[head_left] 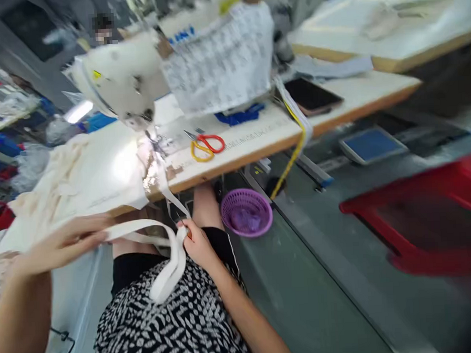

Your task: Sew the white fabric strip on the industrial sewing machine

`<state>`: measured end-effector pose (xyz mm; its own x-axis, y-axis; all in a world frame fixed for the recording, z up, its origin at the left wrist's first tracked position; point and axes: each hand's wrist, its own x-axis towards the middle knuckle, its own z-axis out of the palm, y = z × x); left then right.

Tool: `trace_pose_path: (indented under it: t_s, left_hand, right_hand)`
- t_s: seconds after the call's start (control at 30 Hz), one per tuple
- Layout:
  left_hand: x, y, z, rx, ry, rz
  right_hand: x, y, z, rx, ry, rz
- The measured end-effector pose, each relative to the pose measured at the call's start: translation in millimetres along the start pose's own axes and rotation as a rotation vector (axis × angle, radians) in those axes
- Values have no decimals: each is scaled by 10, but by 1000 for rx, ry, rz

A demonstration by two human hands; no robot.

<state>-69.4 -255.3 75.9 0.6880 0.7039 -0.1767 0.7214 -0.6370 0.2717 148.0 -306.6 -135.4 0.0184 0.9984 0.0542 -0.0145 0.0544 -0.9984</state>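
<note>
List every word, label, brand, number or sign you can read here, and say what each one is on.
None can be read with certainty.
Blue letters on the sewing machine: blurred.
Grey marks on the white sheet: too blurred to tell if they are writing.
Small dark marks along the table: too small.
Yellow sticker on the machine's head: too small.

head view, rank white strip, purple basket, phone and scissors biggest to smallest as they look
1. White strip: widest spread, helped by nearness to the camera.
2. Purple basket and phone: too close to rank; phone wider, basket taller.
3. Scissors: smallest.
</note>
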Motion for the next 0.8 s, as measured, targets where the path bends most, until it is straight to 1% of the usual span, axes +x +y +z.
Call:
trace_pose_path:
  t_s: [0.07,0.13,0.23,0.3,0.37,0.4,0.43,0.5,0.53,0.57,0.6,0.67,0.73,0.8]
  left_hand:
    - [40,-94,107,-33,-27,-27]
    - [107,-167,189,-110,-15,-75]
    - [163,-211,179,-313,23,-67]
    - [177,-223,125,-432,83,-54]
    - [229,-262,94,-495,198,-95]
    - [285,-296,99,-494,285,-130]
    - [362,-338,117,-468,382,-167]
    - [570,-435,186,-345,571,-221]
    - [689,-483,231,-265,638,-237]
    - [806,-527,276,-190,674,-243]
    - [915,-566,318,-129,686,-239]
    - [1076,-624,379,-62,700,-198]
    - [1143,-661,392,-65,760,-136]
    - [1130,-682,347,-104,827,-97]
  right_hand:
    - [53,-34,20,-97,-112,-51]
    - [116,-64,26,-221,-196,-91]
    - [190,-116,-5,-457,-244,-124]
    - [223,-169,-45,-516,-272,-153]
    - [258,-250,-81,-462,-306,-179]
    - [280,-304,-93,-430,-293,-190]
    - [307,-367,-100,-400,-250,-202]
    - [376,-517,-105,-360,-104,-233]
    - [418,-602,-107,-349,-31,-250]
    - [462,-690,-110,-339,24,-264]
    - [507,-778,-115,-329,61,-269]
    - [598,-946,-129,-308,96,-242]
    - [690,-1094,-141,-267,106,-159]
    - [794,-1222,-142,-202,115,-76]
